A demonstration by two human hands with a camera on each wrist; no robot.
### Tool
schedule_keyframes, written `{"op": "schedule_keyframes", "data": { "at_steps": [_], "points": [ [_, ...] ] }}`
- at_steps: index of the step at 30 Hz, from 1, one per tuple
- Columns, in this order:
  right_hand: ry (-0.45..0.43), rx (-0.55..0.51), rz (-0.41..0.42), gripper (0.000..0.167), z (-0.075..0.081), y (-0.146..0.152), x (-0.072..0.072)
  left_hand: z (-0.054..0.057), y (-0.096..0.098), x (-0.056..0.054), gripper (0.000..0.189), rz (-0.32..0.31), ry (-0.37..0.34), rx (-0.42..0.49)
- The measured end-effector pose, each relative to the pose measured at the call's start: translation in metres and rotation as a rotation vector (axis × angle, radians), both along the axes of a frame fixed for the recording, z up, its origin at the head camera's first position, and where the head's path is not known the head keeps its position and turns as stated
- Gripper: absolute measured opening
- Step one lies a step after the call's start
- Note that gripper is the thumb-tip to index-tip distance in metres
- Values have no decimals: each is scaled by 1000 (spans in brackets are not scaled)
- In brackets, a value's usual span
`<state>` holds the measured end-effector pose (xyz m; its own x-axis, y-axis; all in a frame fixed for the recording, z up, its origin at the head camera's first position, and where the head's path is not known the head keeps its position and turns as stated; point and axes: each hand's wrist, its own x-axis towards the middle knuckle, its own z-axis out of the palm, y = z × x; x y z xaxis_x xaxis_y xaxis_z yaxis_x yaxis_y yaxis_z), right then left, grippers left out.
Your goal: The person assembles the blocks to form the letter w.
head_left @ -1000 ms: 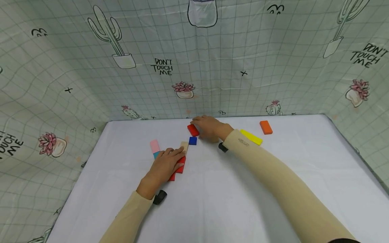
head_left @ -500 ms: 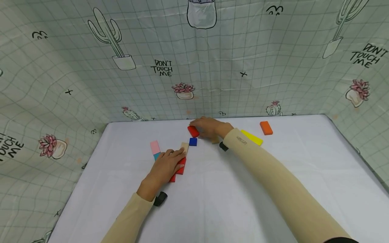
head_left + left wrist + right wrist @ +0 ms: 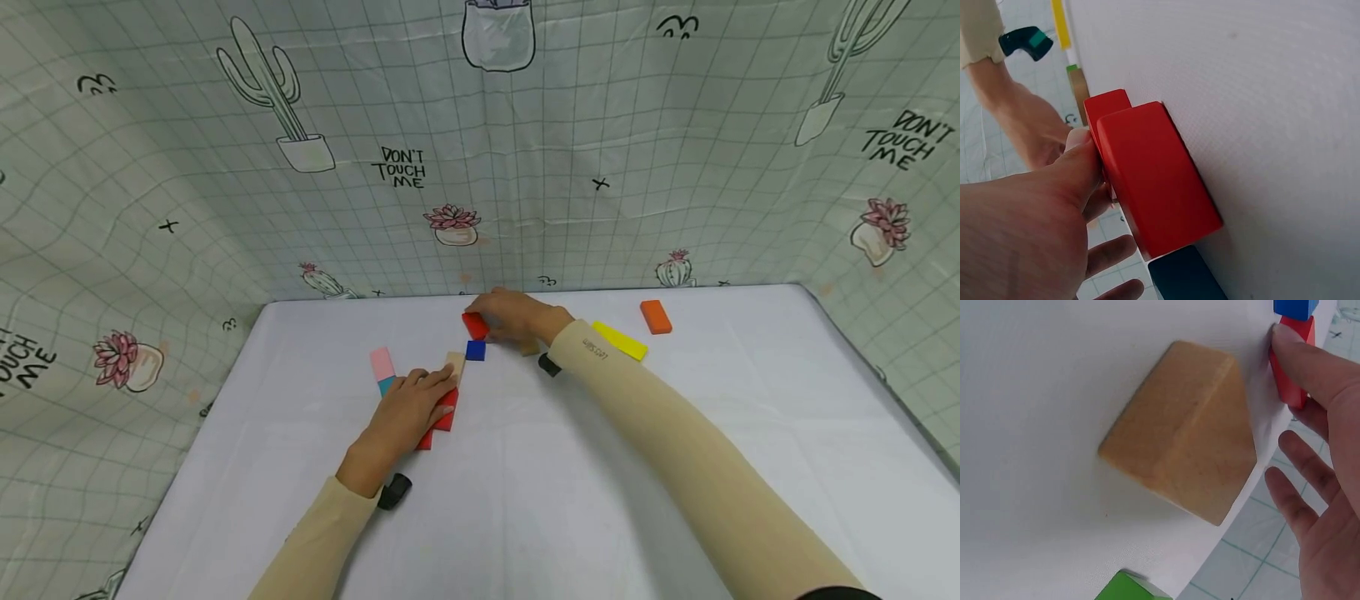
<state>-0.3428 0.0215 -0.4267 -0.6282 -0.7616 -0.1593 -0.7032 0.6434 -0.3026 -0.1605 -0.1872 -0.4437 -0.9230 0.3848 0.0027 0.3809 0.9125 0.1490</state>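
Note:
My left hand (image 3: 408, 408) lies over a group of blocks, its fingers reaching over them. The thumb touches a red block (image 3: 447, 410). Beyond the index fingertip shows a beige block (image 3: 456, 362); a second red block (image 3: 424, 440) sits below. In the left wrist view a dark blue block (image 3: 1188, 275) adjoins the nearer red block (image 3: 1157, 181). At the table's back, my right hand (image 3: 517, 315) pinches another red block (image 3: 475, 325) between thumb and index finger, its other fingers loose. That block touches or nearly touches a small blue block (image 3: 476, 350).
A wooden block (image 3: 1179, 431) with a sloped face lies beside the right hand, near a green block (image 3: 1129, 587). Pink (image 3: 382, 363) and teal (image 3: 386, 385) blocks adjoin the left group. Yellow (image 3: 621, 340) and orange (image 3: 656, 317) blocks lie at the back right.
The red block in my right hand has shifted very slightly toward the blue block. My left hand has stayed in place.

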Motion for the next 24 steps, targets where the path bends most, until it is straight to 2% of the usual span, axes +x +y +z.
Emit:
{"op": "schedule_keyframes", "data": {
  "at_steps": [8,13,18,24],
  "points": [
    [54,-3,-38,58,4,3,5,0,0,-1,49,-5,-17,3],
    [85,-29,-37,57,8,9,11,0,-1,-2,49,-13,3,7],
    [128,-54,-19,57,9,17,23,-1,-1,-2,49,-21,17,-5],
    [186,-69,-11,58,9,27,41,0,0,-2,50,-13,-5,-5]
  ]
}}
